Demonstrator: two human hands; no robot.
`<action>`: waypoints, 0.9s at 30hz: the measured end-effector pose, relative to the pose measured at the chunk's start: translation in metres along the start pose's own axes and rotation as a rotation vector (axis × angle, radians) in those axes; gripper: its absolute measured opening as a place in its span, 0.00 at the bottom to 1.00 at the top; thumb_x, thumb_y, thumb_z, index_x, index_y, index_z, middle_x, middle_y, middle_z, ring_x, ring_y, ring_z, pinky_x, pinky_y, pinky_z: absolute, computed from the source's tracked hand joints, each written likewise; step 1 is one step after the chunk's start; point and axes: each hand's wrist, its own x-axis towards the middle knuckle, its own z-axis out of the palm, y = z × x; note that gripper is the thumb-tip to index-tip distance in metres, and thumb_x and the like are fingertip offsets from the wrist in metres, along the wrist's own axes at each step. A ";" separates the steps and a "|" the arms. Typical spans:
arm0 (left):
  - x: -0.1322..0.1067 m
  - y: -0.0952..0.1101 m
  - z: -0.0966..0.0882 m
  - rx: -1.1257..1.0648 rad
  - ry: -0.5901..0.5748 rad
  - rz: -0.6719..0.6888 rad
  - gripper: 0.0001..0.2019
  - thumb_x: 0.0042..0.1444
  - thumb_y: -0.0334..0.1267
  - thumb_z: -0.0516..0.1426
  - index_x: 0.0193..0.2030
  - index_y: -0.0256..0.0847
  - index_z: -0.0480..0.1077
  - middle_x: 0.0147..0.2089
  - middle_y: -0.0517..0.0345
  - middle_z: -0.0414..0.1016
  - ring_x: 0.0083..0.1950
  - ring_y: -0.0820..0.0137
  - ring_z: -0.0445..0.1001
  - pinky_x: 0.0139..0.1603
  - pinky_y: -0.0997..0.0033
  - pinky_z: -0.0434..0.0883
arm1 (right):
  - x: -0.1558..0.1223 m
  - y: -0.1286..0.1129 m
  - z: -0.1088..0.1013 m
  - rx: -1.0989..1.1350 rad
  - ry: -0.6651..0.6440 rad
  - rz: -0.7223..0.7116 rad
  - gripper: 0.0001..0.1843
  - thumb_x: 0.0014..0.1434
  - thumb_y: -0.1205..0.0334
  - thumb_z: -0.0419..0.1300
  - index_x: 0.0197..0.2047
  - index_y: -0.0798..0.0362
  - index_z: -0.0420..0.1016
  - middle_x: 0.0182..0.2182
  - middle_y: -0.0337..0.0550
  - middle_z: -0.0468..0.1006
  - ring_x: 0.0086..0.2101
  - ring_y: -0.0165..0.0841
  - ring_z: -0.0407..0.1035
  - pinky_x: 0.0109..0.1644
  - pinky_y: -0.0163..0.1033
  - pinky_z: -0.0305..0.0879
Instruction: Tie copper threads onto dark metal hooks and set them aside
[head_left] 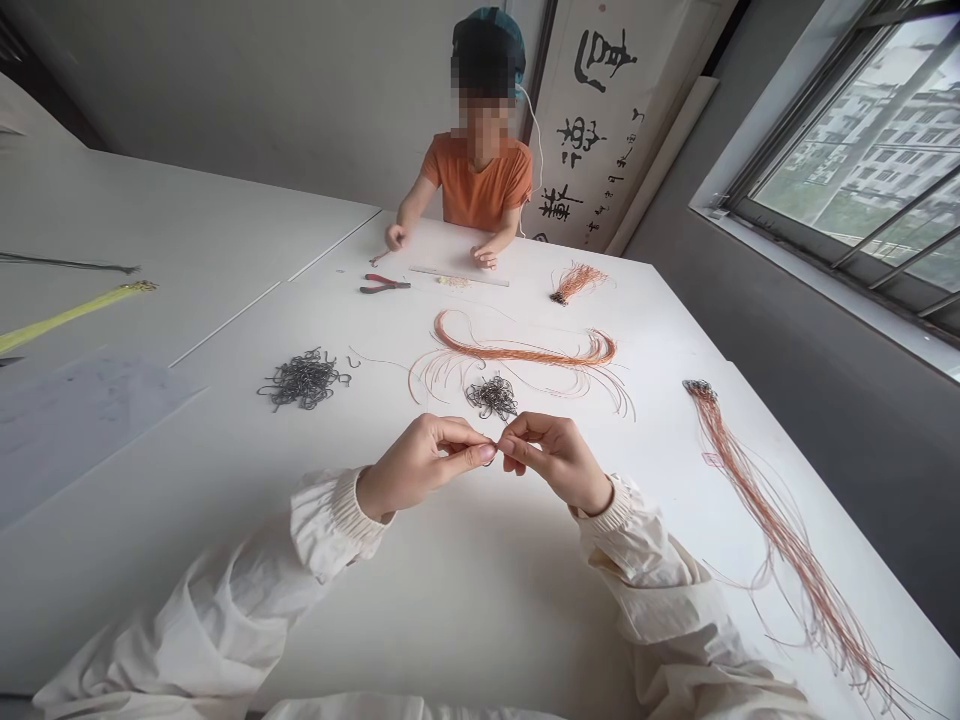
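Observation:
My left hand (435,462) is closed in a pinch, thumb against forefinger. A small dark curved piece, apparently a fish hook (490,461), shows just below its fingertips. Meeting it tip to tip, my right hand (553,458) also pinches; what lies between its fingers is too small to make out. Just beyond the fingertips lies a small pile of dark fish hooks (493,396). Behind that, a long bundle of orange line (517,354) curves across the table, loose strands fanning out. A larger pile of hooks (306,380) lies to the left.
Right of my hands lies a bundle of hooks tied to orange line (772,500); a smaller one (577,282) is farther back. Across the white table (450,620), a person in orange (480,185) works near red-handled pliers (385,284) and a ruler (480,278). Yellow strands (75,315) lie left.

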 end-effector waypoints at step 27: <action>-0.001 -0.001 0.003 -0.161 0.096 -0.062 0.11 0.59 0.40 0.61 0.32 0.34 0.78 0.30 0.54 0.74 0.32 0.73 0.69 0.34 0.73 0.70 | -0.001 -0.006 0.002 0.072 0.122 -0.052 0.13 0.61 0.54 0.62 0.33 0.57 0.71 0.25 0.42 0.75 0.25 0.27 0.67 0.31 0.35 0.65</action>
